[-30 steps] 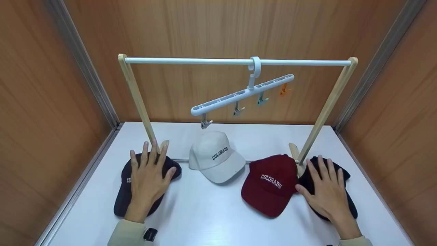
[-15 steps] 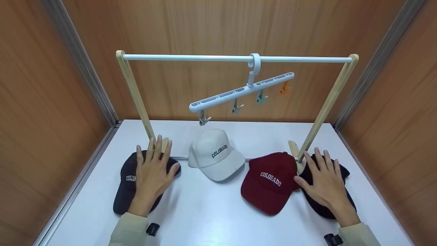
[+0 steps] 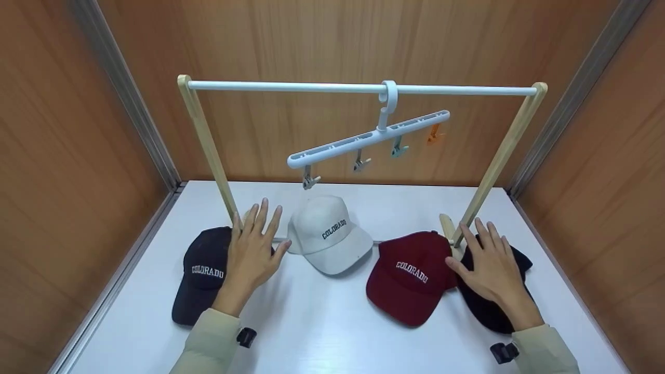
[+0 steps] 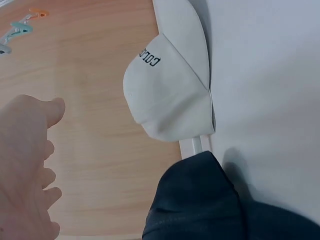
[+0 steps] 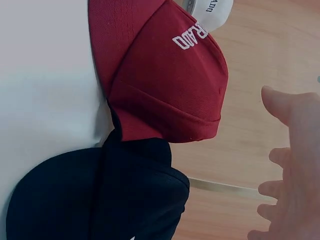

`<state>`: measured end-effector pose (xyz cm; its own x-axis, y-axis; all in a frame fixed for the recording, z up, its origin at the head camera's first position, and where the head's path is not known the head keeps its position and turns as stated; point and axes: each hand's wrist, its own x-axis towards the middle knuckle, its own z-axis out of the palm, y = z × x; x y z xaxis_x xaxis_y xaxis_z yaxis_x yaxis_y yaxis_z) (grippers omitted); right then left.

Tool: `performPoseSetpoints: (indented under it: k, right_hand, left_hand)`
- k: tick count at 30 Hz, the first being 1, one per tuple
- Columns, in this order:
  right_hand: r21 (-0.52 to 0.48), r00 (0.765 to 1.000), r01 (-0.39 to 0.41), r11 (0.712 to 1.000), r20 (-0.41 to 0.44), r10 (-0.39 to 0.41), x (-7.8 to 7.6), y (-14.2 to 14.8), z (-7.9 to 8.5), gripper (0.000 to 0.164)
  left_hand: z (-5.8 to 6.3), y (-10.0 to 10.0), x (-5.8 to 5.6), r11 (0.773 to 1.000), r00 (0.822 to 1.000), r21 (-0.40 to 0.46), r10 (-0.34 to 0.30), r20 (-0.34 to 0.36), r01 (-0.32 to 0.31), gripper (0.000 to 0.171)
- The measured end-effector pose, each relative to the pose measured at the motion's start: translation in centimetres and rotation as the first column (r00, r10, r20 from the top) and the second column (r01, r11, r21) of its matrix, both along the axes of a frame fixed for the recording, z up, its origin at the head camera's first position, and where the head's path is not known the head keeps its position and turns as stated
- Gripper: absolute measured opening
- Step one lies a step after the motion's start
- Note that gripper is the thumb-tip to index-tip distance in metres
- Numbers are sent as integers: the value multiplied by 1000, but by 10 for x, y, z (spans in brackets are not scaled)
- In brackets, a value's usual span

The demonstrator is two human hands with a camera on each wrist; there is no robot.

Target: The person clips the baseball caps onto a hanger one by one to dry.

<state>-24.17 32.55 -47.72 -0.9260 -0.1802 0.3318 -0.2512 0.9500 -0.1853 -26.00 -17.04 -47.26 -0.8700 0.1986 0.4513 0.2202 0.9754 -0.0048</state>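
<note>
In the head view my left hand (image 3: 252, 259), fingers spread, holds nothing and overlaps the right side of a navy cap (image 3: 200, 280). A white cap (image 3: 327, 239) lies just right of it. The left wrist view shows that hand raised apart from the navy cap (image 4: 195, 200). My right hand (image 3: 491, 270) has straight fingers over a black cap (image 3: 488, 311), beside a maroon cap (image 3: 410, 280). Seen from the right wrist, a gap separates the hand (image 5: 300, 165) from the black cap (image 5: 100, 195). The caps in front of the hands read COLORADO where their lettering shows.
A wooden-legged rack with a white rail (image 3: 286, 87) stands behind the caps. From it a pale blue clip hanger (image 3: 363, 139) hangs slanted, with grey, teal and orange clips (image 3: 434, 134). Wood panels (image 3: 78, 182) enclose the white table (image 3: 322, 332) on its sides and back.
My left hand has moved right, toward the white cap, uncovering more of the navy cap's lettering. My right hand has shifted slightly up and left. The caps stay put.
</note>
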Motion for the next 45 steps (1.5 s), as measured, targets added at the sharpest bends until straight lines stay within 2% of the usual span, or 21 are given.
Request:
performPoseSetpoints:
  k: [8, 13, 23, 29, 34, 45]
  right_hand:
    - [-139, 996, 17, 990, 93, -4, -2, 1, -5, 78]
    - [-179, 993, 33, 983, 119, -11, -5, 3, -8, 76]
    - [-246, 988, 34, 969, 154, 4, -11, 5, -9, 74]
    - [-306, 985, 20, 952, 169, 34, -19, 2, -10, 70]
    - [-347, 981, 26, 937, 188, 42, -24, 0, -12, 69]
    - [-394, 980, 13, 919, 187, 66, -28, 0, -14, 69]
  left_hand:
    - [-2, 18, -3, 998, 998, 34, -50, 49, 48, 75]
    - [-2, 30, -4, 995, 995, 70, -78, 57, 74, 77]
    - [-3, 47, -8, 984, 989, 114, -144, 31, 140, 74]
    - [-5, 52, -9, 969, 984, 178, -178, 30, 170, 72]
    - [-8, 56, -10, 961, 978, 196, -205, 29, 196, 70]
    - [-12, 65, -11, 953, 975, 230, -217, 52, 199, 69]
